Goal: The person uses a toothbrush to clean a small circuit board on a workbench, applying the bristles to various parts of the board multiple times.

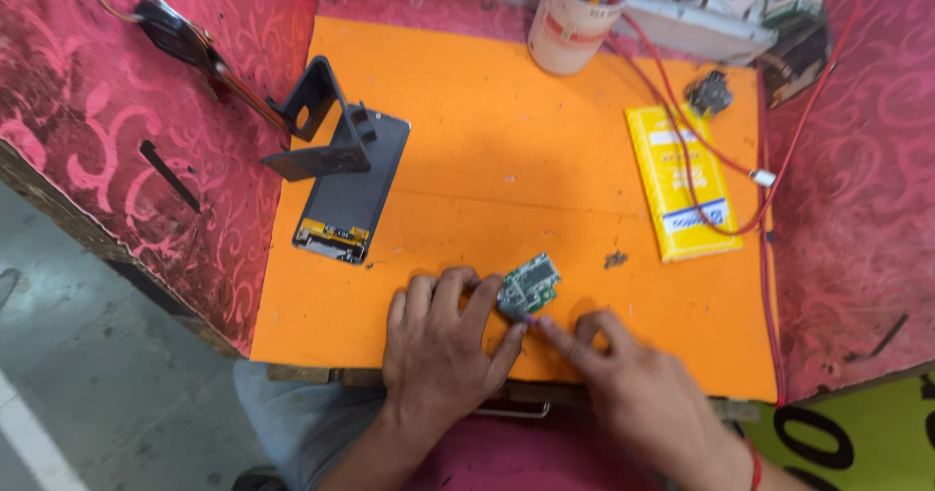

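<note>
Near the orange mat's (467, 111) front edge: left hand (443, 345) pinching a small green circuit board (529, 287), steadying it. Right hand (623, 374) with forefinger out, touching the board's lower corner; grip there unclear

I see a smooth, matt orange mat (506, 150) lying over a pink cloth (88, 111) with a raised swirl pattern, worn and scuffed dark in places. The board (529, 286) looks green, its surface rough with small metal parts. The phone body (353, 184) is dark and glossy, with a matt black plastic stand (317, 126) on it. The yellow pack (682, 179) has a shiny printed skin. The cup (570, 23) looks like pale paper. The red cable (701, 160) is smooth plastic.
</note>
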